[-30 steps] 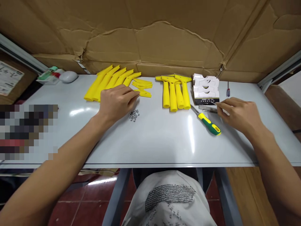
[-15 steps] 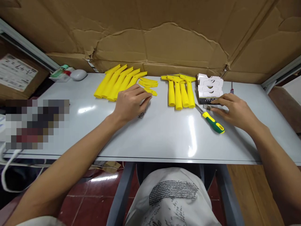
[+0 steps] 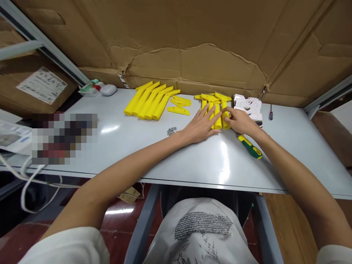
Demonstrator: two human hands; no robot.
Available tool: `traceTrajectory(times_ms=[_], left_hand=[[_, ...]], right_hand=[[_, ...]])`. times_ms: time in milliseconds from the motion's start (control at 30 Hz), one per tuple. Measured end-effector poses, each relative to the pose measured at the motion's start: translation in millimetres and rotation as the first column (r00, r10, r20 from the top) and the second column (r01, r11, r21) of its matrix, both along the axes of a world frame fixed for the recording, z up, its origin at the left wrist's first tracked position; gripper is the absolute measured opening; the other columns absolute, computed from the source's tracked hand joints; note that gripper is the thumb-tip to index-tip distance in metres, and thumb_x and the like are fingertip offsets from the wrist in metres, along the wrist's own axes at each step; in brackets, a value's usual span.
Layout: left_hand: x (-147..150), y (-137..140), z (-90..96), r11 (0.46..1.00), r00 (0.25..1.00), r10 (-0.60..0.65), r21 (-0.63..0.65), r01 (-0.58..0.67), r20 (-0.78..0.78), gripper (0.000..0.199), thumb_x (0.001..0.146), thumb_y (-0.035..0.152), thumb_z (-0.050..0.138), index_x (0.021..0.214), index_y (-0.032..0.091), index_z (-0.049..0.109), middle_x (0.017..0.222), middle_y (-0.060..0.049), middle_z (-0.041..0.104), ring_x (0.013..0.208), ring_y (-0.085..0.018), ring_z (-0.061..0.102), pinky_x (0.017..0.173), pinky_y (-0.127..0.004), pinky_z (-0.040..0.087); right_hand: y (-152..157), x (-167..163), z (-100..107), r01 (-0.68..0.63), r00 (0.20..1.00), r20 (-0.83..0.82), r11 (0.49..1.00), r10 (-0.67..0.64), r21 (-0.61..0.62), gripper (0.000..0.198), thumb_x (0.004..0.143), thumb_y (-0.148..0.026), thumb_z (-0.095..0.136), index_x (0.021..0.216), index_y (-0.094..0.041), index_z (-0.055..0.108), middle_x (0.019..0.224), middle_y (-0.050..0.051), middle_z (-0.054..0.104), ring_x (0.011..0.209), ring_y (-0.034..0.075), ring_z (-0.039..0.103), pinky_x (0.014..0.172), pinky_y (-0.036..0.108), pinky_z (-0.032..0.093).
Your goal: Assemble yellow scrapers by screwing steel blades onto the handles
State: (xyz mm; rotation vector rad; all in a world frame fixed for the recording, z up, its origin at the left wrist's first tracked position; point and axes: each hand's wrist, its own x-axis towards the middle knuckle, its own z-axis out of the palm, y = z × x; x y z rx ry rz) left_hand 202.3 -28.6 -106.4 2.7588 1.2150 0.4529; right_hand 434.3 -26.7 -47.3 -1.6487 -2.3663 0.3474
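Observation:
Yellow T-headed scrapers (image 3: 210, 98) lie side by side right of the table's middle. My left hand (image 3: 200, 126) rests across their handles with its fingers spread, so parts of the handles are hidden. At the rightmost scraper (image 3: 226, 123), my right hand (image 3: 240, 121) has its fingers curled against the handle. Just below that hand is a green and yellow screwdriver (image 3: 250, 146), its shaft mostly covered. A small pile of screws (image 3: 172, 131) sits left of my left wrist.
Several yellow angled handles (image 3: 151, 101) lie at the left, beside flat yellow plates (image 3: 178, 110). White and black cardboard pieces (image 3: 247, 104) are stacked at the right, near a small screwdriver (image 3: 271, 113). A mouse (image 3: 108, 90) sits at the back left. Cardboard (image 3: 192, 66) walls the rear.
My left hand has moved right from the flat yellow plates to the scrapers. My right hand has come left from the card stack to the rightmost scraper. The view has shifted slightly.

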Motion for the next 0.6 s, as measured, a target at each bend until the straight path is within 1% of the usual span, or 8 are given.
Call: traceTrajectory(times_ms=[100, 167, 200, 333, 400, 467, 533, 600], left_hand=[[-5, 3, -6.2, 0.999, 0.999, -0.02, 0.03, 0.019, 0.038, 0.077, 0.117, 0.062, 0.06, 0.18, 0.019, 0.047, 0.192, -0.023, 0.026, 0.181, -0.048, 0.016, 0.146, -0.069, 0.025], [-7, 5, -9.2, 0.999, 0.997, -0.031, 0.037, 0.029, 0.065, 0.074, 0.118, 0.064, 0.058, 0.177, 0.02, 0.051, 0.192, -0.022, 0.027, 0.181, -0.048, 0.018, 0.145, -0.07, 0.026], [-7, 6, -10.3, 0.999, 0.996, -0.033, 0.037, 0.03, 0.078, 0.074, 0.117, 0.065, 0.058, 0.177, 0.021, 0.051, 0.192, -0.022, 0.026, 0.18, -0.049, 0.018, 0.145, -0.071, 0.026], [-10, 11, -10.8, 0.999, 0.993, -0.038, 0.024, 0.035, 0.114, 0.075, 0.115, 0.068, 0.06, 0.176, 0.025, 0.053, 0.192, -0.022, 0.025, 0.181, -0.047, 0.018, 0.144, -0.073, 0.027], [-11, 14, -10.2, 0.999, 0.992, -0.042, 0.019, 0.039, 0.122, 0.076, 0.114, 0.07, 0.063, 0.174, 0.024, 0.056, 0.191, -0.022, 0.028, 0.18, -0.046, 0.023, 0.144, -0.071, 0.029], [-13, 19, -10.7, 0.999, 0.989, -0.041, 0.01, 0.04, 0.139, 0.081, 0.111, 0.075, 0.063, 0.174, 0.024, 0.057, 0.191, -0.023, 0.029, 0.179, -0.045, 0.027, 0.144, -0.068, 0.03], [-13, 24, -11.7, 0.998, 0.986, -0.05, -0.016, 0.054, 0.159, 0.09, 0.109, 0.083, 0.06, 0.178, 0.025, 0.051, 0.192, -0.022, 0.026, 0.18, -0.043, 0.025, 0.145, -0.066, 0.029], [-14, 28, -9.6, 0.994, 0.982, -0.079, -0.055, 0.09, 0.169, 0.102, 0.107, 0.091, 0.053, 0.184, 0.026, 0.04, 0.194, -0.021, 0.02, 0.182, -0.042, 0.018, 0.146, -0.066, 0.025]], right_hand=[[-2, 2, 0, 0.022, 0.984, -0.178, 0.998, -0.032, -0.056, 0.047, 0.104, -0.031, 0.043, 0.139, -0.022, 0.074, 0.103, 0.01, 0.08, 0.088, 0.027, 0.074, 0.083, 0.039, 0.058], [-2, 2, 1, 0.035, 0.925, -0.373, 0.993, -0.074, -0.11, 0.044, 0.106, -0.034, 0.042, 0.135, -0.024, 0.072, 0.094, 0.006, 0.075, 0.071, 0.022, 0.068, 0.071, 0.036, 0.057], [-2, 2, 2, 0.036, 0.886, -0.454, 0.992, -0.088, -0.122, 0.041, 0.106, -0.036, 0.041, 0.132, -0.025, 0.071, 0.093, 0.005, 0.073, 0.067, 0.021, 0.066, 0.067, 0.035, 0.056], [-6, 5, 9, 0.05, 0.765, -0.64, 0.997, -0.074, -0.056, 0.029, 0.108, -0.043, 0.04, 0.117, -0.028, 0.063, 0.106, 0.009, 0.072, 0.076, 0.022, 0.069, 0.06, 0.036, 0.055], [-12, 9, 15, 0.057, 0.683, -0.729, 0.998, -0.052, -0.018, 0.021, 0.105, -0.045, 0.048, 0.109, -0.028, 0.059, 0.112, 0.01, 0.071, 0.074, 0.022, 0.067, 0.058, 0.038, 0.052], [-21, 13, 20, 0.086, 0.611, -0.791, 0.996, -0.029, 0.029, 0.02, 0.102, -0.048, 0.056, 0.105, -0.029, 0.057, 0.117, 0.01, 0.072, 0.07, 0.021, 0.063, 0.056, 0.038, 0.047], [-30, 17, 22, 0.126, 0.619, -0.786, 0.988, -0.009, 0.089, 0.025, 0.104, -0.055, 0.057, 0.109, -0.03, 0.059, 0.126, 0.011, 0.073, 0.07, 0.02, 0.06, 0.057, 0.039, 0.045], [-39, 18, 20, 0.158, 0.684, -0.73, 0.976, 0.004, 0.153, 0.033, 0.11, -0.062, 0.051, 0.117, -0.032, 0.061, 0.136, 0.012, 0.072, 0.071, 0.02, 0.059, 0.058, 0.039, 0.046]])
